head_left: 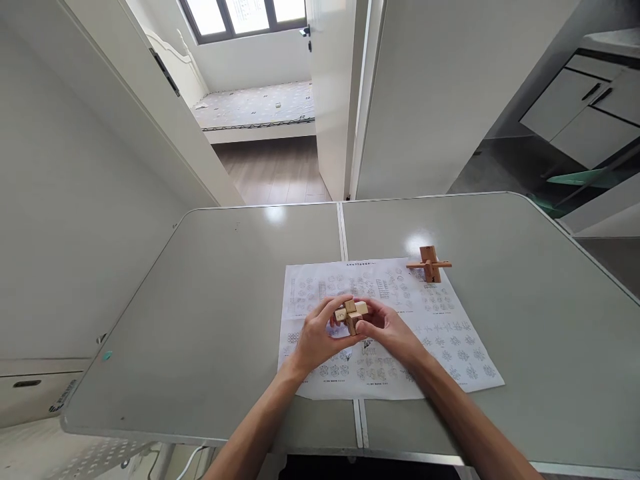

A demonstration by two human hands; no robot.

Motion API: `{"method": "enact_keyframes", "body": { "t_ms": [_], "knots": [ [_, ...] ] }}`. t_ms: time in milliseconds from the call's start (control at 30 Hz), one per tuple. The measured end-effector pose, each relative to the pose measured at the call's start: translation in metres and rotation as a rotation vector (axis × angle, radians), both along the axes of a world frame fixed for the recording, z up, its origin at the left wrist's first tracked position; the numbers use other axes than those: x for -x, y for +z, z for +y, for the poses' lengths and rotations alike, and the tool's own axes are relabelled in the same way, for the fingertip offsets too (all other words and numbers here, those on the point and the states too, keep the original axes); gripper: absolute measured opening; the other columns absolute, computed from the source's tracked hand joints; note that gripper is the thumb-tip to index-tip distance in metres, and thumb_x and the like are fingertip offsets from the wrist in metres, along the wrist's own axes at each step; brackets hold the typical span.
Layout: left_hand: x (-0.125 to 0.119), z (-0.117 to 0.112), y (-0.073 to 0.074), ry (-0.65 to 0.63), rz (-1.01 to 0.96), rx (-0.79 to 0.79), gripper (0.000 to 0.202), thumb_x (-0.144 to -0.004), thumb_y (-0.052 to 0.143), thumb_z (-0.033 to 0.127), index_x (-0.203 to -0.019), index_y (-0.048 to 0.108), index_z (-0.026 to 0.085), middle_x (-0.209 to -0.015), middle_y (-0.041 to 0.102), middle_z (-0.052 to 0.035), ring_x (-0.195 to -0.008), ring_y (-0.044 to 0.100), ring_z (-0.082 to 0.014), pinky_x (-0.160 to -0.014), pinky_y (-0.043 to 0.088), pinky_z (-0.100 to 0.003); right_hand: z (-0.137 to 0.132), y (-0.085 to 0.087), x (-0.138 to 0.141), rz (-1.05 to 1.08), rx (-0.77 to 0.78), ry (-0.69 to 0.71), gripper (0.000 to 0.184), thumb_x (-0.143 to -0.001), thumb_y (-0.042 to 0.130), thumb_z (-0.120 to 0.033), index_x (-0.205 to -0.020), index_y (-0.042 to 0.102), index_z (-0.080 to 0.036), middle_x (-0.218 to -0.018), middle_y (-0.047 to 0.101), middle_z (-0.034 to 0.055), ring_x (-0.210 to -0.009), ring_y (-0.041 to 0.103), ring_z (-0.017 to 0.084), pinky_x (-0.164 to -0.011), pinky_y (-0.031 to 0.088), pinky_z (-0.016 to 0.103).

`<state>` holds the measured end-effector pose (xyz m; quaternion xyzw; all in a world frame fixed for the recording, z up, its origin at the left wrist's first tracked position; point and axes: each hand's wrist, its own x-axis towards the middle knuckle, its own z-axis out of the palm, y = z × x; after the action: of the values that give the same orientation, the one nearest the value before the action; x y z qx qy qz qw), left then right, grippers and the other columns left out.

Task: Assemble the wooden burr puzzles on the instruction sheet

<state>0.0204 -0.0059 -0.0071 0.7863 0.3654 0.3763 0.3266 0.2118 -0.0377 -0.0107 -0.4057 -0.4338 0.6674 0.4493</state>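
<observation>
Both of my hands hold a small wooden interlocking puzzle (353,313) just above a printed instruction sheet (450,333). My left hand (315,340) grips its left side with fingers curled over the top. My right hand (393,330) pinches its right side. A second wooden puzzle (429,264), cross-shaped, stands at the sheet's far right corner, well clear of both hands.
The sheet lies on a grey folding table (215,320) with a seam (341,230) down its middle. Beyond the far edge an open white door (330,93) leads to a room with a bed. Dark cabinets (590,113) stand at the right.
</observation>
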Motion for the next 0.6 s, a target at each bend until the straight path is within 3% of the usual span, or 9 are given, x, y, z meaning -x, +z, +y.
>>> {"method": "enact_keyframes", "body": {
  "t_ms": [100, 167, 267, 367, 600],
  "knots": [
    [0.0005, 0.0001, 0.0012, 0.017, -0.017, 0.039, 0.068, -0.078, 0.090, 0.041, -0.138, 0.060, 0.029, -0.117, 0.070, -0.0059, -0.102, 0.070, -0.0226, -0.089, 0.059, -0.034, -0.0025, 0.0035, 0.0001, -0.055, -0.078, -0.010, 0.054, -0.099, 0.060, -0.061, -0.140, 0.050, -0.028, -0.110, 0.077, 0.0084, -0.103, 0.074, 0.027, -0.094, 0.057, 0.043],
    [0.0010, 0.0004, 0.0019, 0.026, -0.027, 0.060, 0.069, -0.076, 0.091, 0.041, -0.137, 0.061, 0.028, -0.117, 0.070, -0.0059, -0.101, 0.069, -0.0224, -0.087, 0.058, -0.034, -0.0028, 0.0035, -0.0005, -0.204, -0.175, -0.039, 0.042, -0.106, 0.049, -0.059, -0.136, 0.052, -0.029, -0.103, 0.076, 0.0064, -0.095, 0.073, 0.026, -0.088, 0.057, 0.041],
    [0.0012, 0.0007, 0.0026, -0.021, -0.037, 0.084, 0.068, -0.076, 0.091, 0.040, -0.136, 0.061, 0.027, -0.118, 0.070, -0.0069, -0.105, 0.069, -0.0242, -0.092, 0.057, -0.036, -0.0010, -0.0004, -0.0013, -0.448, -0.358, -0.160, 0.030, -0.108, 0.048, -0.053, -0.115, 0.063, -0.027, -0.103, 0.073, 0.0073, -0.092, 0.070, 0.025, -0.083, 0.054, 0.039],
    [0.0010, 0.0014, 0.0018, -0.074, -0.055, 0.141, 0.068, -0.074, 0.092, 0.040, -0.134, 0.063, 0.026, -0.117, 0.070, -0.0074, -0.101, 0.069, -0.0236, -0.090, 0.059, -0.037, 0.0012, -0.0034, -0.0021, -0.532, -0.479, -0.249, 0.030, -0.108, 0.048, -0.050, -0.101, 0.064, -0.026, -0.108, 0.069, 0.0095, -0.096, 0.067, 0.026, -0.084, 0.054, 0.040],
    [0.0030, 0.0055, -0.0010, -0.059, -0.185, 0.294, 0.069, -0.072, 0.093, 0.043, -0.132, 0.065, 0.024, -0.113, 0.067, -0.0082, -0.097, 0.067, -0.0224, -0.083, 0.061, -0.033, 0.0001, -0.0030, -0.0016, -0.574, -0.527, -0.171, 0.024, -0.109, 0.047, -0.046, -0.117, 0.059, -0.027, -0.107, 0.063, 0.0093, -0.094, 0.063, 0.027, -0.084, 0.053, 0.042]
  ]
}}
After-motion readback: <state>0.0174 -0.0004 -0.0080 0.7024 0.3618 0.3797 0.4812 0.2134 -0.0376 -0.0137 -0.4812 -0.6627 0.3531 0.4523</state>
